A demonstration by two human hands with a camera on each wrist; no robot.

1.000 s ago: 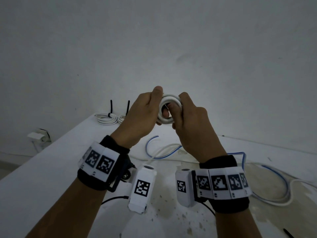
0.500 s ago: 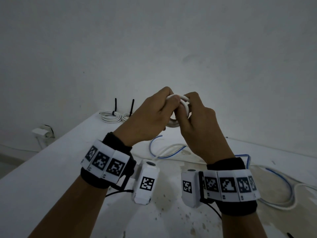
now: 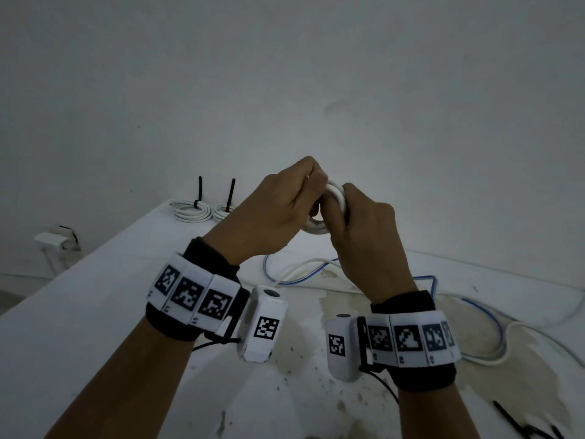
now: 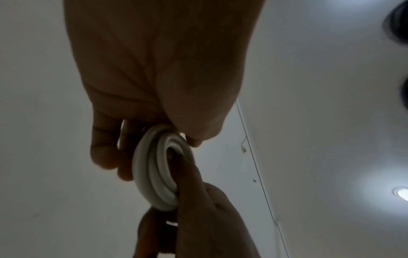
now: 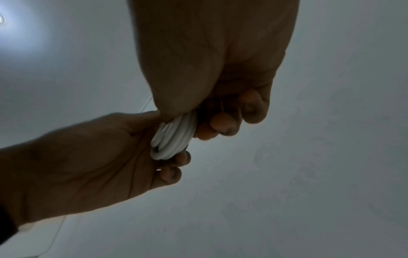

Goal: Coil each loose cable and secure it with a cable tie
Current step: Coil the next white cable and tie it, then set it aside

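A small white cable coil is held up in front of the wall, above the white table. My left hand grips its left side with curled fingers, and my right hand pinches its right side. The left wrist view shows the white cable coil edge-on between both hands. In the right wrist view the white cable coil sits between my thumb and fingers. No cable tie is visible on this coil.
Two tied white coils with black ties stand at the table's far left. Loose blue and white cables trail across the table behind my wrists and to the right. Black cable ties lie at the near right. A wall socket sits at the left.
The coil has turned from facing me to nearly edge-on. My left fingers have closed over its top left, hiding more of it.
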